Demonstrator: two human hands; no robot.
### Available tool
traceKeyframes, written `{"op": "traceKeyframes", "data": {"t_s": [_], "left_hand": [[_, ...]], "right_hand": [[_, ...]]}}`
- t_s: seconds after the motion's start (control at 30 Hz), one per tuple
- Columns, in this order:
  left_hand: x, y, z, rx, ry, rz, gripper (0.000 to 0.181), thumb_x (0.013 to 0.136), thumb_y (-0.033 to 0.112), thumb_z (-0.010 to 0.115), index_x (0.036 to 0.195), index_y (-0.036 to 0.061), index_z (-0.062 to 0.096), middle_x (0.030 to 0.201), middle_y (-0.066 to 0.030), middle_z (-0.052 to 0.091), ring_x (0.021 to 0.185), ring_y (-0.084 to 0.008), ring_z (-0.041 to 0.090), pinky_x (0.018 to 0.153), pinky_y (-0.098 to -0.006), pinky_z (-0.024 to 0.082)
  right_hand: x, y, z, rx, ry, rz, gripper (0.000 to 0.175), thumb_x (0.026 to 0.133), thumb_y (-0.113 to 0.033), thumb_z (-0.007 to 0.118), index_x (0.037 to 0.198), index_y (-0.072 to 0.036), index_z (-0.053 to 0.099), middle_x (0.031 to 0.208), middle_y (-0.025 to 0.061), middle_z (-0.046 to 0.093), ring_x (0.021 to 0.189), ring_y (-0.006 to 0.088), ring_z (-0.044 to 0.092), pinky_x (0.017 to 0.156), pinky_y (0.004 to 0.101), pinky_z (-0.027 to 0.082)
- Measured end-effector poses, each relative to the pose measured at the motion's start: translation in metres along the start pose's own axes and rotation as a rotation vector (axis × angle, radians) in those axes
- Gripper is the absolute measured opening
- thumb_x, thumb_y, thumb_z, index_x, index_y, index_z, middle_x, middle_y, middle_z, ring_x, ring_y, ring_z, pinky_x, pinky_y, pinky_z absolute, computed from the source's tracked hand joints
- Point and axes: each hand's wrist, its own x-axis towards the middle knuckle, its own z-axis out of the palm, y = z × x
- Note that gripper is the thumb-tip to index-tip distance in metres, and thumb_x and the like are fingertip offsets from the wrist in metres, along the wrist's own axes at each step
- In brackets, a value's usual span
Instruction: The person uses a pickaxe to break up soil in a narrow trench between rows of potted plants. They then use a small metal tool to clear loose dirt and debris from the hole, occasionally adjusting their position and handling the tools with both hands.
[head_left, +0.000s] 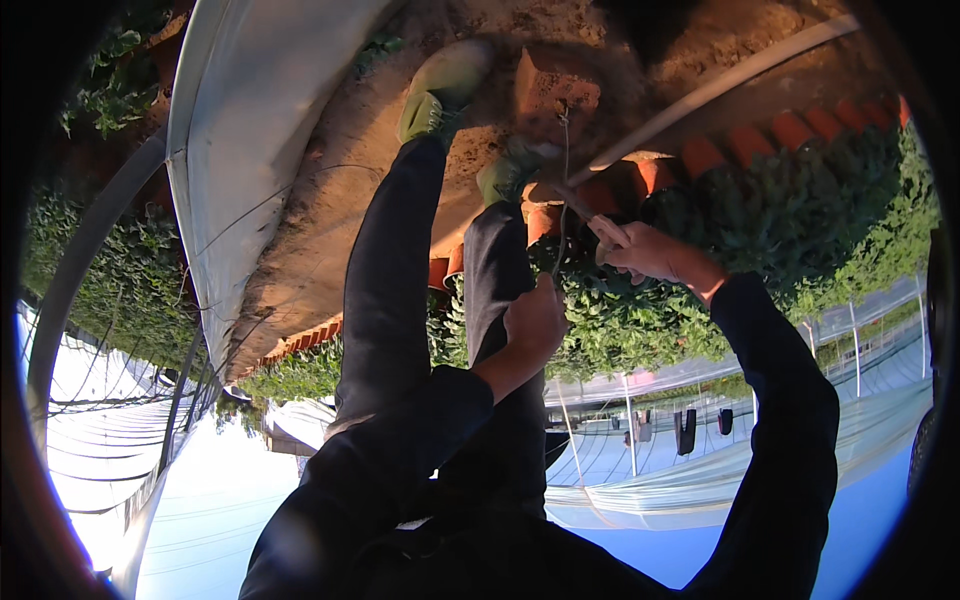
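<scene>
My left hand (535, 319) is closed around the lower end of a thin wire (565, 150) in front of my right leg. The wire runs away from it to a reddish brick (555, 90) on the soil and looks fastened there. To the right, my right hand (637, 251) grips a slim brown tool handle (579, 204). Its far end lies close to the wire, and I cannot tell whether they touch. The tool's head is blurred, so its exact kind is unclear.
Green shoes (421, 116) stand on bare soil (330, 180). Plastic film (232, 112) hangs at left beside a curved hoop pipe (90, 225). A long pole (712, 97) slants at right, near a row of terracotta pots (701, 156) and leafy plants (787, 202).
</scene>
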Motion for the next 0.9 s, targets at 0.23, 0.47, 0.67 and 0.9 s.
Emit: {"op": "traceKeyframes", "data": {"t_s": [0.23, 0.47, 0.67, 0.9], "left_hand": [[0.003, 0.005, -0.009, 0.111, -0.028, 0.039, 0.020, 0.097, 0.027, 0.056, 0.100, 0.0080, 0.049, 0.072, -0.0222, 0.068, 0.072, -0.0444, 0.069, 0.065, -0.0584, 0.053], [0.006, 0.010, -0.012, 0.129, -0.036, 0.030, 0.020, 0.096, 0.026, 0.058, 0.100, 0.0075, 0.051, 0.074, -0.0220, 0.068, 0.072, -0.0453, 0.068, 0.067, -0.0586, 0.052], [0.007, 0.008, -0.006, 0.077, 0.008, 0.016, 0.020, 0.095, 0.026, 0.061, 0.099, 0.0070, 0.056, 0.075, -0.0218, 0.068, 0.074, -0.0450, 0.067, 0.068, -0.0573, 0.051], [0.003, 0.007, -0.010, -0.103, 0.028, -0.010, 0.019, 0.096, 0.023, 0.060, 0.098, 0.0044, 0.058, 0.083, -0.0228, 0.069, 0.082, -0.0443, 0.068, 0.073, -0.0543, 0.052]], "right_hand": [[0.005, 0.033, 0.020, 0.298, 0.106, -0.016, 0.026, 0.094, -0.030, 0.067, 0.106, -0.007, 0.067, 0.079, 0.0026, 0.058, 0.064, 0.0122, 0.059, 0.061, 0.0314, 0.057], [0.013, 0.050, 0.022, 0.487, 0.049, -0.136, 0.030, 0.094, -0.031, 0.069, 0.105, -0.004, 0.066, 0.082, 0.0028, 0.062, 0.069, 0.0119, 0.061, 0.061, 0.0314, 0.055], [0.024, 0.059, 0.031, 0.554, 0.023, -0.232, 0.024, 0.095, -0.028, 0.067, 0.098, -0.004, 0.067, 0.080, 0.0027, 0.063, 0.073, 0.0121, 0.062, 0.065, 0.0287, 0.053], [0.048, 0.055, 0.082, 0.832, 0.063, -0.398, 0.018, 0.097, -0.022, 0.063, 0.093, -0.004, 0.064, 0.077, 0.0031, 0.062, 0.068, 0.0128, 0.061, 0.064, 0.0290, 0.050]]}}
